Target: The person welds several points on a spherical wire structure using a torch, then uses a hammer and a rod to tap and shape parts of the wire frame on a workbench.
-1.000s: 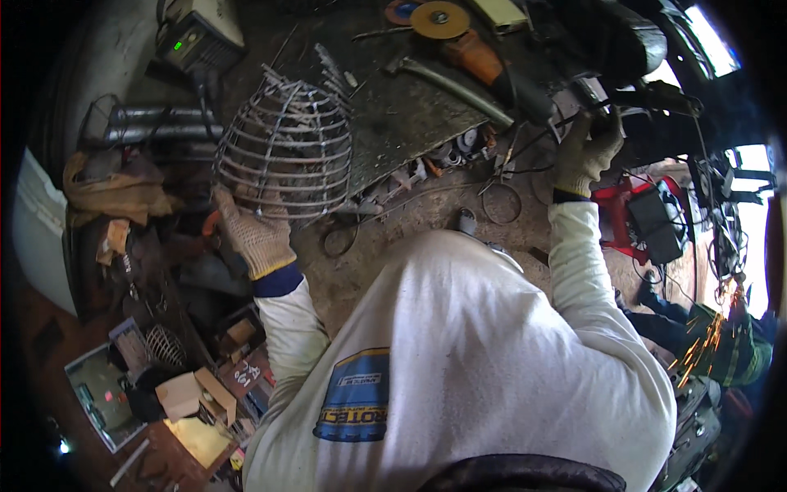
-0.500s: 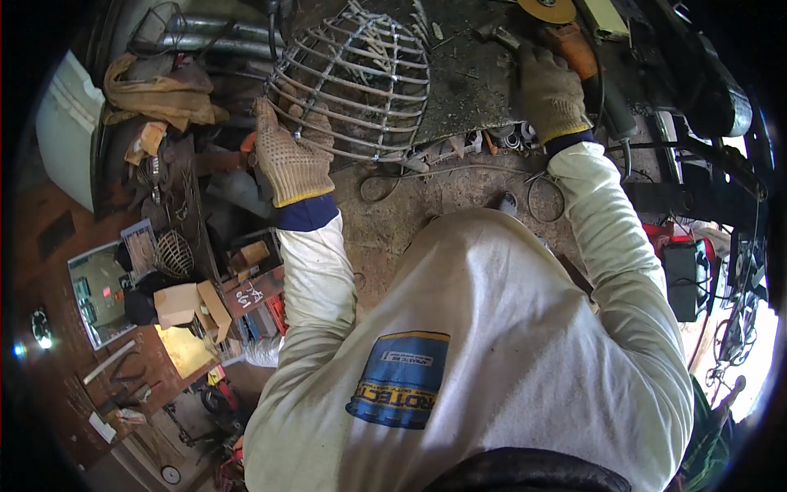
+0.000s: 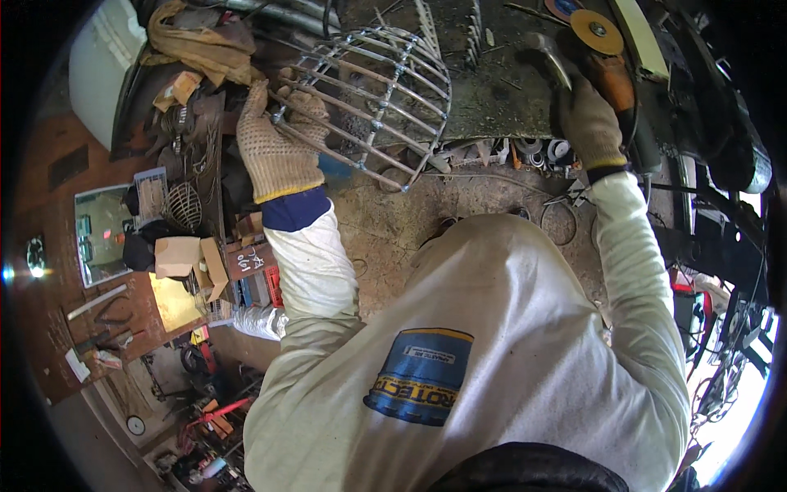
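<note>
A domed cage of welded metal rods (image 3: 375,125) is tilted over the near edge of the dark workbench (image 3: 492,107). My left hand (image 3: 283,148), in a knitted work glove, is closed round rods at the cage's left end. My right hand (image 3: 592,123), gloved as well, is wrapped round the handle of a hammer (image 3: 557,64); its head points away and to the left, apart from the cage. Just right of that hand lies an angle grinder (image 3: 615,82) with a tan disc (image 3: 597,33). My right palm and the handle's lower end are hidden.
Loose metal rods and a spiky strip (image 3: 474,33) lie at the bench's far side. A brown cloth (image 3: 197,41) and a small box (image 3: 176,90) are at the left. Below, a cable (image 3: 561,221) loops on the floor. A cardboard box (image 3: 193,258) stands lower left.
The cage has turned and tilted in my left hand, its near rim now lower in view. My right hand and the hammer have come nearer and to the right. The whole view has shifted somewhat.
</note>
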`<state>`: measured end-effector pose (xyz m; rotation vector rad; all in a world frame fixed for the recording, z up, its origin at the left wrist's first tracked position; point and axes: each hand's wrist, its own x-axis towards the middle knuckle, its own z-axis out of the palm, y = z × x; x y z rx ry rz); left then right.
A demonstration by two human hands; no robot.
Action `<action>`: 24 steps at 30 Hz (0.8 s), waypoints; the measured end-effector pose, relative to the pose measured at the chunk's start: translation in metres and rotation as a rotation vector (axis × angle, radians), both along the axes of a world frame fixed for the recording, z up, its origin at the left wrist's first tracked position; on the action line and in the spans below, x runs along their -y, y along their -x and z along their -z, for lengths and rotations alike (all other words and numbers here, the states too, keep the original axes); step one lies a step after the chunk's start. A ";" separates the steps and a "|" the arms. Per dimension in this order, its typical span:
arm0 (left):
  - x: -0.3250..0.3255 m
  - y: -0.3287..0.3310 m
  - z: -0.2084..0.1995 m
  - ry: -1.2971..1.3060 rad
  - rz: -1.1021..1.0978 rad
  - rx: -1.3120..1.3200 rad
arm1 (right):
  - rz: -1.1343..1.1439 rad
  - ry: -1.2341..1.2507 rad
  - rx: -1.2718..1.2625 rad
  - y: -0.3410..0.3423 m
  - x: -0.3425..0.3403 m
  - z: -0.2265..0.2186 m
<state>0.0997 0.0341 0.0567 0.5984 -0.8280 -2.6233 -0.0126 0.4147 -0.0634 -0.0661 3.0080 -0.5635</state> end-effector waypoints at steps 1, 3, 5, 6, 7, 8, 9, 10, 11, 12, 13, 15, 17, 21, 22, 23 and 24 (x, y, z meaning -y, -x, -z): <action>0.001 -0.001 0.000 -0.085 0.033 0.022 | -0.014 0.000 -0.001 -0.010 -0.001 -0.002; -0.001 0.002 0.001 -0.056 -0.120 0.121 | -0.016 0.231 -0.172 -0.027 -0.006 0.007; -0.013 0.011 0.021 0.047 -0.095 0.063 | -0.049 0.276 -0.239 -0.019 -0.016 0.036; -0.027 0.019 0.018 0.069 -0.170 0.108 | -0.089 0.532 -0.271 -0.029 -0.014 0.034; -0.023 0.017 0.019 0.069 -0.183 0.107 | -0.135 0.795 -0.299 -0.039 -0.008 0.029; -0.016 0.017 0.021 0.066 -0.129 0.114 | -0.185 0.874 -0.299 -0.044 -0.003 0.025; -0.008 0.018 0.025 0.058 -0.070 0.119 | -0.195 0.871 -0.300 -0.049 -0.001 0.023; 0.000 0.022 0.029 -0.029 0.003 0.068 | -0.227 0.937 -0.244 -0.055 0.000 0.025; 0.004 0.025 0.036 -0.035 0.002 0.062 | -0.258 1.002 -0.188 -0.061 0.002 0.028; -0.005 0.028 0.037 0.042 -0.048 0.106 | -0.304 1.035 -0.224 -0.069 0.007 0.033; -0.009 0.030 0.038 0.120 -0.096 0.151 | -0.308 1.028 -0.223 -0.074 0.009 0.034; 0.001 0.034 0.049 0.119 -0.016 0.144 | -0.407 0.920 -0.276 -0.086 0.016 0.031; 0.009 0.039 0.062 0.046 0.048 0.128 | -0.496 0.804 -0.324 -0.098 0.026 0.028; 0.015 0.032 0.075 0.110 0.078 0.157 | -0.437 0.846 -0.304 -0.112 0.054 0.037; 0.011 0.033 0.075 0.129 0.034 0.227 | -0.397 0.866 -0.291 -0.114 0.058 0.039; 0.009 0.036 0.075 0.121 0.042 0.229 | -0.355 0.885 -0.283 -0.117 0.063 0.039; 0.009 0.034 0.077 0.148 0.049 0.191 | -0.317 0.917 -0.315 -0.120 0.066 0.045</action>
